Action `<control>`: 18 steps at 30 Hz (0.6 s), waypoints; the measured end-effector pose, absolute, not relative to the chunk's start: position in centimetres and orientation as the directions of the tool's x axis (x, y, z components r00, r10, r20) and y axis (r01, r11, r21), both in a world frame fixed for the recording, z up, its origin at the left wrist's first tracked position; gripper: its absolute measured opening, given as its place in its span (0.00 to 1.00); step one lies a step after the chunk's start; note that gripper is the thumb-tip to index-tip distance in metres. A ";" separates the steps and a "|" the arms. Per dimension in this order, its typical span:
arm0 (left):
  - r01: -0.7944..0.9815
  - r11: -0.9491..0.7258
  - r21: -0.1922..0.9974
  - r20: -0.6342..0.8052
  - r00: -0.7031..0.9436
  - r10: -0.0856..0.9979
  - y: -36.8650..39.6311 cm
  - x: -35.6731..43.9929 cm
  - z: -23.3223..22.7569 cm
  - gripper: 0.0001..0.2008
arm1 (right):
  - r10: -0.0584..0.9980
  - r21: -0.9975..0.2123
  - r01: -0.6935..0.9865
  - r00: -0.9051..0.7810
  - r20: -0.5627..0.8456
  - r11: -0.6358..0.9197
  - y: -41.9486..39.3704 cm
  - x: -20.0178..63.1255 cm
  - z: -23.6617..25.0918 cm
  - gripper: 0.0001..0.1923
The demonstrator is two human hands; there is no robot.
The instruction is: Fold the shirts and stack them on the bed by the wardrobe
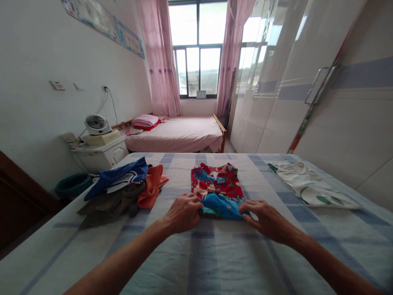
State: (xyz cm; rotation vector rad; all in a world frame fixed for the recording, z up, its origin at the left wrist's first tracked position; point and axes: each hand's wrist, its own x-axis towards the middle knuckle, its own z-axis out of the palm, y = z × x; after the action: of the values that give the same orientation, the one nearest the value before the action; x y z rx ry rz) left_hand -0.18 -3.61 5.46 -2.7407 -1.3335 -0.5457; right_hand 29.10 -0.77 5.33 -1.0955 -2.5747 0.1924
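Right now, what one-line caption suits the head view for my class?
Left fingers and right fingers touch a red-and-blue patterned shirt between a clothes heap and a white garment.

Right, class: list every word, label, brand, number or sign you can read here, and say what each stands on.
None can be read with certainty.
Wall banner: markings too blurred to read.
Small blue item on the windowsill: face markings too small to read.
Wall plate: reddish mark, too small to read.
Red-and-blue shirt: printed pattern, no legible words.
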 end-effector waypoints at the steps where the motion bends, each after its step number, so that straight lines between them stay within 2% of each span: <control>1: 0.779 -0.607 0.158 0.351 0.530 0.771 -3.3 0.2 5.6 0.11 | 0.738 -0.273 0.686 -0.618 0.271 0.674 -0.5 28.6 5.4 0.10; 3: 0.794 -0.571 0.209 0.410 0.459 0.788 -2.1 1.2 5.6 0.13 | 0.752 -0.270 0.709 -0.560 0.347 0.652 1.0 27.4 5.2 0.14; 6: 0.822 -0.532 0.202 0.435 0.412 0.801 0.2 2.2 4.3 0.19 | 0.731 -0.193 0.730 -0.549 0.405 0.655 4.9 25.8 3.8 0.18; 10: 0.893 -0.393 0.220 0.267 0.332 0.905 1.6 1.6 1.0 0.31 | 0.804 -0.136 0.813 -0.508 0.309 0.566 10.5 26.0 0.9 0.23; 13: 0.943 -0.267 0.199 0.261 0.211 0.942 1.2 1.2 0.6 0.28 | 0.855 -0.163 0.855 -0.442 0.271 0.493 13.2 26.8 0.6 0.22; 15: 0.932 -0.317 0.173 0.340 0.246 0.908 0.6 1.9 1.5 0.23 | 0.853 -0.168 0.857 -0.426 0.303 0.487 14.2 26.8 1.0 0.22; 18: 0.773 -0.612 0.166 0.382 0.521 0.763 -0.7 4.0 2.5 0.24 | 0.858 -0.170 0.863 -0.412 0.308 0.475 15.0 25.5 1.2 0.25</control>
State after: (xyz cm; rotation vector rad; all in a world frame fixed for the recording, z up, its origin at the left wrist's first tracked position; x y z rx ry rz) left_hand 4.01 -0.68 2.50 -2.7186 -1.3730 -0.6640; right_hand 25.46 14.95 1.19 -1.4485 -2.3760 -0.0223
